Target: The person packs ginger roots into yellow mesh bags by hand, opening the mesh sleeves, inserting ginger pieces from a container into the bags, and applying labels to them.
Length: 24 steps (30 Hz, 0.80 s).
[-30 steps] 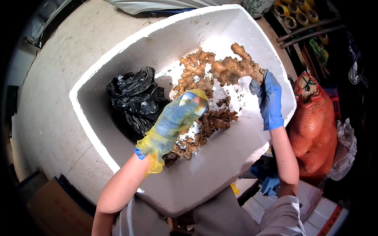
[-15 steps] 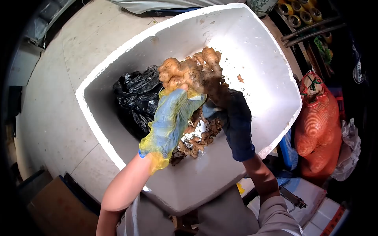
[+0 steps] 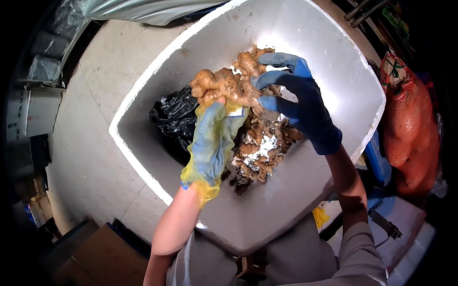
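A large knobbly piece of ginger (image 3: 228,88) is held up over the white foam box (image 3: 210,209). My left hand (image 3: 210,138), in a blue glove with yellow netting drawn over it, is closed on its lower side, thumb on top; a white label shows at the netting's edge. My right hand (image 3: 300,97), in a dark blue glove, is beside the ginger's right end with fingers curved and spread apart, holding nothing visible. Smaller ginger pieces (image 3: 257,152) and dark crumbs lie on the box floor under both hands.
A crumpled black plastic bag (image 3: 174,114) lies in the box's left side. Red mesh sacks (image 3: 408,128) stand to the right of the box, near a blue crate (image 3: 377,157). At lower left is brown cardboard (image 3: 102,257); pale floor tiles (image 3: 100,119) extend leftward.
My right hand has drawn away from the ginger to the right and upward, and its fingers have spread. My left hand still grips the ginger. The whole view has shifted.
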Motion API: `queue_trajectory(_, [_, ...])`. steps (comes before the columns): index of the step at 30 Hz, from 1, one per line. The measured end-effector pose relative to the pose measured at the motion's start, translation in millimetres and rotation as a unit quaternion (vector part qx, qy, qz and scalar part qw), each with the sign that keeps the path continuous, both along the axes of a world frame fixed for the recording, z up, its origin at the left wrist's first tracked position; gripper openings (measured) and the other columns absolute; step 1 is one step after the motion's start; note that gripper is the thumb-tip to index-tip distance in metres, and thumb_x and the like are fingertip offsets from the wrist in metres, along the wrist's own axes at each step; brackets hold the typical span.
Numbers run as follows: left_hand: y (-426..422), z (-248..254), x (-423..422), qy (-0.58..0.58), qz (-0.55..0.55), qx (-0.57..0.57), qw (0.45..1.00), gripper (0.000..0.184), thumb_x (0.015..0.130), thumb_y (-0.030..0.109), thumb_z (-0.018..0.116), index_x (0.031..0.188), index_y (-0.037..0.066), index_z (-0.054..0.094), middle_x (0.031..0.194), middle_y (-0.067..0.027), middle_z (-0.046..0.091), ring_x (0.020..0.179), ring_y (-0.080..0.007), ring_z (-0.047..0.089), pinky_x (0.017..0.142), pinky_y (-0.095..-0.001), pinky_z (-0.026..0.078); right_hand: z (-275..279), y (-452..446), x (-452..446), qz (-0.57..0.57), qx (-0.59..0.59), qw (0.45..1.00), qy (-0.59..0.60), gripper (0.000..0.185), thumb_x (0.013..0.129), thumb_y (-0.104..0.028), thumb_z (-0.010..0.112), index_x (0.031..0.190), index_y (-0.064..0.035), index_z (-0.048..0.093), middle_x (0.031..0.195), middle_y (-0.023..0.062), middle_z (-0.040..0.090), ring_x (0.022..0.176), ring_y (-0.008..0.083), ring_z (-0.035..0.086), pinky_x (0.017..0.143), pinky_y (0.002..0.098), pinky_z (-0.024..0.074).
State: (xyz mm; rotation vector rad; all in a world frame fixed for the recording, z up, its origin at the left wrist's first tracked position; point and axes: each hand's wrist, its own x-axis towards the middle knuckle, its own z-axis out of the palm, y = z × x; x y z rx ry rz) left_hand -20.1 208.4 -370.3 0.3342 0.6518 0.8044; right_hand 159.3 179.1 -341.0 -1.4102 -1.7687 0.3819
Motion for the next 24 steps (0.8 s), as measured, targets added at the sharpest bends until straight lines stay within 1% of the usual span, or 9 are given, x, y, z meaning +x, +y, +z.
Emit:
queue_trajectory(8, [-0.6,-0.6,4.5,0.046,0.017,0.014,0.999,0.032,0.084,0.019,0.051,0.109,0.001,0.042,0.107,-0.0089,0.049,0.097,-0.0185,0.051,0.088,-0.0312,0.043,-20.0,-4.3,7.2,0.017,0.019,0.998,-0.05,0.014,0.07,-0.015,0.062,0.077,-0.0048,0.056,0.108,0.012,0.046,0.098,0.0221,0.048,0.081,0.0327,0.0406])
queue_trajectory(11, [-1.5,-0.8,2.6,0.018,0.01,-0.008,1.0,0.032,0.084,0.018,0.052,0.109,0.001,0.042,0.107,-0.0094,0.049,0.097,-0.0191,0.052,0.088,-0.0325,0.043,-6.5,-2.5,8.5,-0.014,0.005,0.976,0.217,0.009,0.076,-0.012,0.055,0.078,-0.0034,0.055,0.105,0.0121,0.052,0.083,0.0154,0.054,0.078,0.0256,0.0423])
queue_trajectory(15, [1.3,1.7,3.7,0.018,0.021,-0.025,0.999,0.032,0.083,0.016,0.053,0.109,0.0,0.042,0.108,-0.0101,0.049,0.097,-0.0196,0.052,0.088,-0.0336,0.044,1.6,-15.4,42.6,-0.129,0.032,0.937,0.322,0.016,0.075,0.002,0.053,0.09,-0.0041,0.053,0.109,0.015,0.051,0.097,0.0221,0.052,0.084,0.0325,0.0428])
queue_trajectory(17, [1.4,1.3,3.8,-0.01,0.006,0.0,1.0,0.031,0.082,0.015,0.054,0.108,0.0,0.043,0.107,-0.0105,0.05,0.096,-0.0195,0.053,0.088,-0.034,0.044,1.8,-21.2,34.1,-0.231,0.052,0.963,-0.129,0.036,0.071,0.003,0.054,0.106,-0.0064,0.049,0.121,0.016,0.043,0.111,0.0277,0.042,0.093,0.037,0.0343])
queue_trajectory(18, [3.7,3.5,4.1,0.0,-0.011,0.013,1.0,0.031,0.082,0.015,0.054,0.108,0.001,0.044,0.105,-0.01,0.052,0.097,-0.0195,0.053,0.089,-0.0346,0.043,-2.2,-27.9,36.9,-0.19,0.002,0.965,-0.182,0.056,0.067,0.001,0.058,0.12,-0.0091,0.04,0.127,0.0163,0.035,0.12,0.0301,0.03,0.098,0.0394,0.0264])
queue_trajectory(20, [2.3,20.8,10.9,-0.002,-0.02,0.057,0.998,0.033,0.082,0.014,0.054,0.11,0.001,0.044,0.105,-0.0099,0.052,0.097,-0.0193,0.053,0.089,-0.0342,0.043,-9.4,-30.3,26.2,-0.031,-0.032,0.971,0.236,0.064,0.072,-0.009,0.063,0.127,-0.0058,0.029,0.126,0.0126,0.037,0.117,0.0256,0.037,0.099,0.0372,0.0281])
queue_trajectory(21, [0.7,30.8,13.8,0.006,-0.032,0.096,0.995,0.035,0.081,0.013,0.054,0.112,0.0,0.044,0.106,-0.0097,0.053,0.097,-0.019,0.053,0.088,-0.0339,0.042,4.9,-34.6,20.2,-0.001,-0.192,0.885,0.425,0.067,0.074,-0.013,0.063,0.128,-0.0036,0.025,0.128,0.0121,0.034,0.114,0.0235,0.039,0.098,0.0357,0.0306])
queue_trajectory(23, [-0.6,31.9,11.8,-0.023,-0.124,0.131,0.983,0.05,0.082,0.012,0.051,0.126,0.005,0.029,0.121,-0.0076,0.043,0.11,-0.0204,0.045,0.092,-0.0356,0.038,3.5,-34.8,5.1,-0.015,-0.092,0.94,0.327,0.061,0.075,-0.016,0.063,0.125,-0.0025,0.031,0.116,0.0125,0.047,0.104,0.0186,0.047,0.087,0.0307,0.0401])
queue_trajectory(24, [-2.8,35.1,11.0,-0.007,-0.16,0.134,0.978,0.053,0.081,0.01,0.052,0.127,0.004,0.028,0.121,-0.0081,0.042,0.109,-0.0207,0.046,0.091,-0.0361,0.039,24.0,-38.1,-8.1,-0.092,-0.146,0.941,0.292,0.053,0.075,-0.018,0.063,0.119,-0.0017,0.038,0.106,0.0105,0.052,0.096,0.0164,0.05,0.082,0.0291,0.0417])
